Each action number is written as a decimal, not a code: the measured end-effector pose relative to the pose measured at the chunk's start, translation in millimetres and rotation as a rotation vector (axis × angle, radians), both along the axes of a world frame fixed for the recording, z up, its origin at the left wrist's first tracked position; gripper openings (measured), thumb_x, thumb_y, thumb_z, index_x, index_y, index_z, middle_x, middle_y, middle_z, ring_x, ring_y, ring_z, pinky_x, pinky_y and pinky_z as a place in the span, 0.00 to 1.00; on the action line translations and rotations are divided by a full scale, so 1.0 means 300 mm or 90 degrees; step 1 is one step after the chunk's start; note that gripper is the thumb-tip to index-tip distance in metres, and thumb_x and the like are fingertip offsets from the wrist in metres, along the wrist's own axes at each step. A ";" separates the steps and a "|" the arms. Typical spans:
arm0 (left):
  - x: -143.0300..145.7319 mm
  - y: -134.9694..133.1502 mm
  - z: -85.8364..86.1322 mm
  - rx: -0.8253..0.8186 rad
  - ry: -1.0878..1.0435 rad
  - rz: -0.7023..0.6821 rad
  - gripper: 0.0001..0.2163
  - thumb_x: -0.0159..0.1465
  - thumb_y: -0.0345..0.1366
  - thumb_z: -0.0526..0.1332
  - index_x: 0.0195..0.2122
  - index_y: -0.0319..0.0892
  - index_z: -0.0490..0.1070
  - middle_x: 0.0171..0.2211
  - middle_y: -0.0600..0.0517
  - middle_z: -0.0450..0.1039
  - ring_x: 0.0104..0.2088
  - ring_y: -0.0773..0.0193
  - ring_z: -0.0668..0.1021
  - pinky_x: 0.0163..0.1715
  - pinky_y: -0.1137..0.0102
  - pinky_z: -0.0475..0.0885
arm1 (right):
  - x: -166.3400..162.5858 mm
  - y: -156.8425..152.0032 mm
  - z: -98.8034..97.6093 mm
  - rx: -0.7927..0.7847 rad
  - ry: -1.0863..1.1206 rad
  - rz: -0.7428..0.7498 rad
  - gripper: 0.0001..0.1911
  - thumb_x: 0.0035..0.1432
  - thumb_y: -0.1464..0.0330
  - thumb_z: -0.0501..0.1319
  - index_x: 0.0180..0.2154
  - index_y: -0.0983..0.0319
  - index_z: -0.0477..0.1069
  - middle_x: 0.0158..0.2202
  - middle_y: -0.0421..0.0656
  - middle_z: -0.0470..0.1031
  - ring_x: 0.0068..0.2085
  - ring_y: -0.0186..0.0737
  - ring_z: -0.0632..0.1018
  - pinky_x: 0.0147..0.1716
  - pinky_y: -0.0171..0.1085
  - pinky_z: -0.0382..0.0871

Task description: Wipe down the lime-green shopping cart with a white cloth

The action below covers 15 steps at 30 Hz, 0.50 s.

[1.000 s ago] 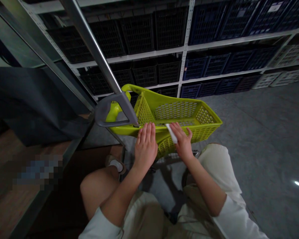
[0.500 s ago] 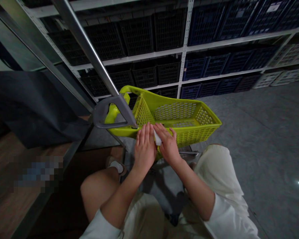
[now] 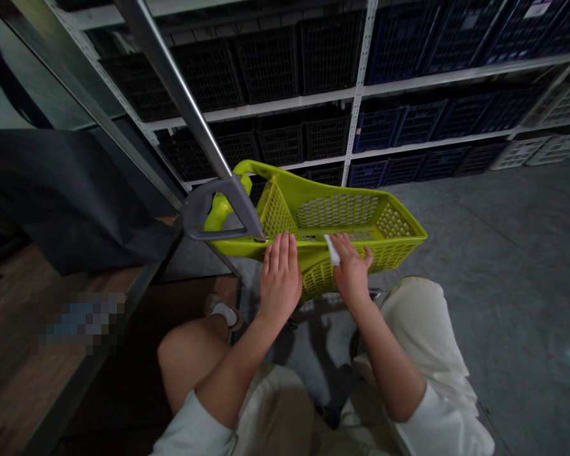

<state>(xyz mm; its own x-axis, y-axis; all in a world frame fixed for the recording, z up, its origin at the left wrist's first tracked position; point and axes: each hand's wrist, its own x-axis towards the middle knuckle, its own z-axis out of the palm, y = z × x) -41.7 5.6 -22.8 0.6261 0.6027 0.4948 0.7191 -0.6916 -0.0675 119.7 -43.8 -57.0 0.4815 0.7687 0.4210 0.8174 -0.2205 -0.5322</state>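
A yellow-green plastic shopping basket cart [image 3: 342, 190] with perforated sides stands in front of my knees. My left hand [image 3: 281, 275] lies flat on its near rim, close to the grey handle piece, fingers stretched out and nothing in them. Farther right along that rim, my right hand [image 3: 352, 269] presses a small white cloth [image 3: 332, 250] against the plastic. Most of the cloth is hidden under the fingers, so whether it is fabric or paper I cannot tell. The grey triangular handle [image 3: 221, 209] with its metal pole [image 3: 180, 88] rises at the basket's left end.
White metal shelving [image 3: 358, 88] behind the basket carries rows of black crates [image 3: 266, 66] and blue crates [image 3: 401, 44]. At the left is a wooden bench top [image 3: 19, 304] with dark fabric [image 3: 85, 196] over it. Grey floor [image 3: 513, 253] extends to the right.
My right hand has slid right along the rim with the white cloth, away from my left hand. The left hand stays in place on the rim.
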 end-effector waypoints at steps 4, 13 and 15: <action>-0.001 0.002 -0.002 0.001 -0.017 -0.006 0.34 0.66 0.31 0.54 0.71 0.30 0.45 0.71 0.36 0.53 0.72 0.47 0.54 0.70 0.51 0.53 | -0.136 0.044 0.097 0.011 -0.021 0.189 0.38 0.53 0.81 0.47 0.64 0.58 0.62 0.67 0.45 0.65 0.69 0.39 0.62 0.67 0.53 0.41; -0.009 -0.001 0.010 0.002 -0.003 0.002 0.32 0.67 0.30 0.53 0.71 0.29 0.46 0.71 0.38 0.54 0.71 0.48 0.57 0.70 0.53 0.54 | 0.108 -0.051 -0.074 0.010 -0.084 0.013 0.40 0.50 0.80 0.50 0.65 0.54 0.61 0.67 0.43 0.65 0.70 0.44 0.61 0.67 0.57 0.41; -0.008 -0.002 0.011 -0.004 -0.005 0.000 0.32 0.67 0.31 0.54 0.71 0.29 0.46 0.71 0.37 0.54 0.71 0.48 0.56 0.70 0.53 0.53 | 0.146 -0.061 -0.091 0.006 -0.069 -0.046 0.39 0.51 0.80 0.50 0.65 0.56 0.61 0.67 0.45 0.65 0.70 0.45 0.61 0.66 0.59 0.41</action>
